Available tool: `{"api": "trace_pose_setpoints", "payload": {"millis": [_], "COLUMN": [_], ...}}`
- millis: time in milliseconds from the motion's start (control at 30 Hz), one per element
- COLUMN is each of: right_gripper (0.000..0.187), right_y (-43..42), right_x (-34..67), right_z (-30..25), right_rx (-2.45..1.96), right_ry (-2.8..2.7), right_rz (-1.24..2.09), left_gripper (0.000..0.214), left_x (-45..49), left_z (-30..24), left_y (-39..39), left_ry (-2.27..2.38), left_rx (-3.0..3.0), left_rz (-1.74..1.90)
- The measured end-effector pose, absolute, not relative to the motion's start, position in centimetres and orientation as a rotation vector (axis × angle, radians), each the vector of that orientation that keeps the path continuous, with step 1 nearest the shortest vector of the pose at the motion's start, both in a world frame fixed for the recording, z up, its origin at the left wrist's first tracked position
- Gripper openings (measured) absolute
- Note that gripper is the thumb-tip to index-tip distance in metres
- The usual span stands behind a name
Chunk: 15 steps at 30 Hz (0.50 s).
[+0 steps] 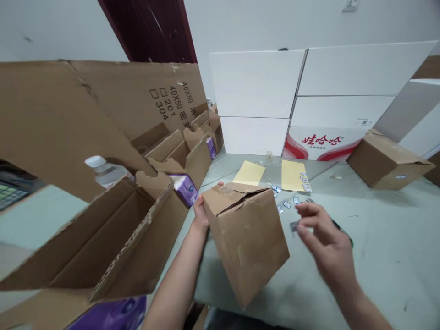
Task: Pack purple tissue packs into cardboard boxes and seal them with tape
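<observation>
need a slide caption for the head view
Left hand grips a tilted cardboard box; right hand pinches a small grey piece.

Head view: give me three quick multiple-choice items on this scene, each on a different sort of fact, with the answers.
1. Where do the small blue-and-white tags lie?
A. Inside the cardboard box
B. On the table, beside the box
C. Stuck to the box's flaps

2. How many yellow sheets lie on the table?
A. One
B. Three
C. Two

3. What state is the box in?
A. Tilted, with the left hand against its side
B. Standing flat on its base
C. Pressed flat

Answers:
1. B, the tags are scattered on the table to the right of the box.
2. C, two sheets lie side by side beyond the box.
3. A, the box leans at an angle against the left hand.
</observation>
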State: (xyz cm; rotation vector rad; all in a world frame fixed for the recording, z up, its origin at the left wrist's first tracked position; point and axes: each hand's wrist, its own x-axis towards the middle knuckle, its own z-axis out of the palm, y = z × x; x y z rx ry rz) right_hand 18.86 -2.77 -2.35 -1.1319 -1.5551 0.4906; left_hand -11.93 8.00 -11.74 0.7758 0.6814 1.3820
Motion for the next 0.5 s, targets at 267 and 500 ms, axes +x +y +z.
{"api": "trace_pose_setpoints", "payload": {"millis": [267,500], "right_gripper": [0.009,0.056], "right_y": [-6.6,-6.3], "right_x": [11.6,12.0], "right_z": [-1.1,-2.6], "right_rx": [-1.042,-1.208], "right_ry": [-1.57,-1.416], "right_rz": [0.094,0.547], "left_gripper": [0.08,0.081], "left_x": [-12.1,-11.9], "left_z": [-12.7,-13.7], "left_y": [7.5,7.6], "left_ry": [0.493,0.387], "left_rx": [0.708,0.708], "left_rz": [1.343,1.301]}}
